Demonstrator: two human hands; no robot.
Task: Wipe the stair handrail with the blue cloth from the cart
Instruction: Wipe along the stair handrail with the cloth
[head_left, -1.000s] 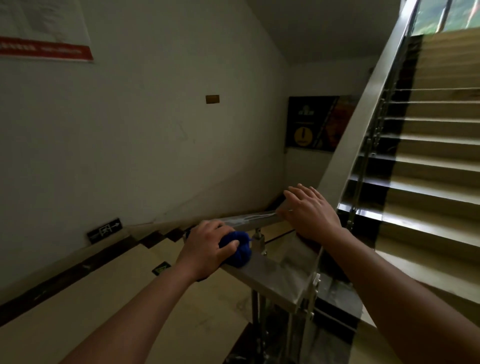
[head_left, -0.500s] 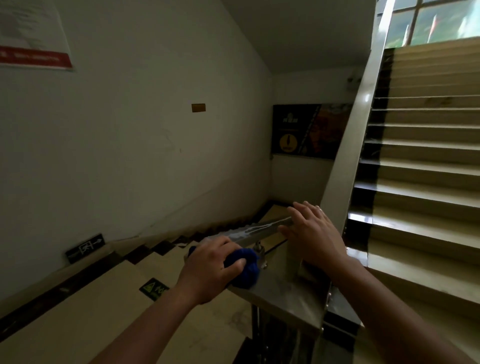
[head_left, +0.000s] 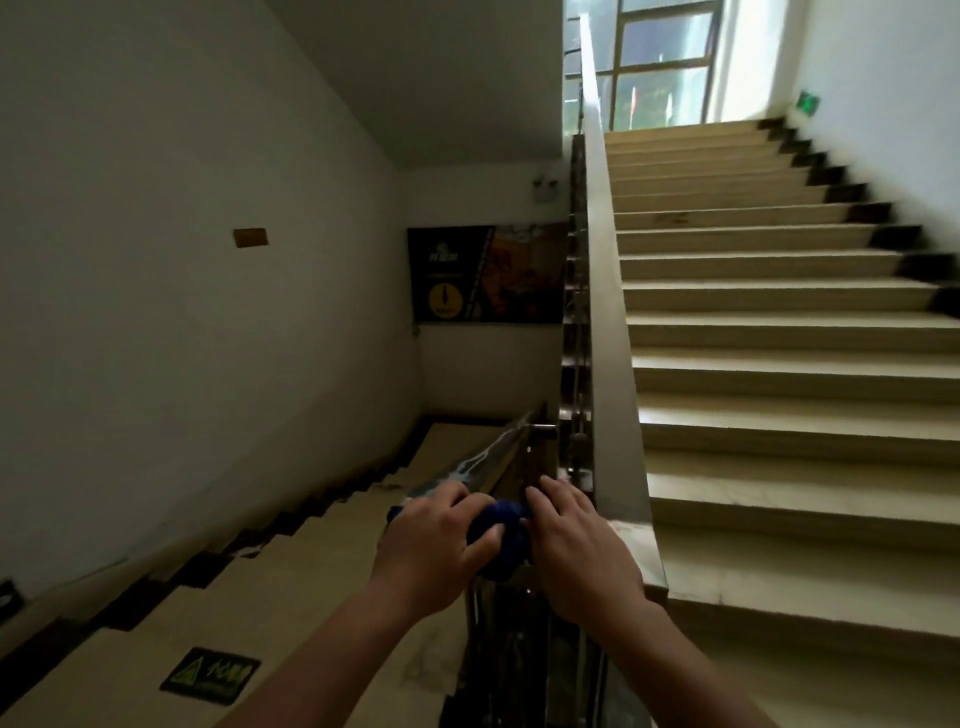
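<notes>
now left hand (head_left: 434, 545) grips bunched blue cloth (head_left: 501, 535) on glossy metal handrail (head_left: 478, 462).

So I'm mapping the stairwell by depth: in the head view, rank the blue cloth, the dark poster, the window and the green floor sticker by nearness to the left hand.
1. Blue cloth, in the left hand's grip.
2. Green floor sticker, lower left on the landing.
3. Dark poster, on the wall beyond the descending flight.
4. Window, atop the upper flight.
</notes>
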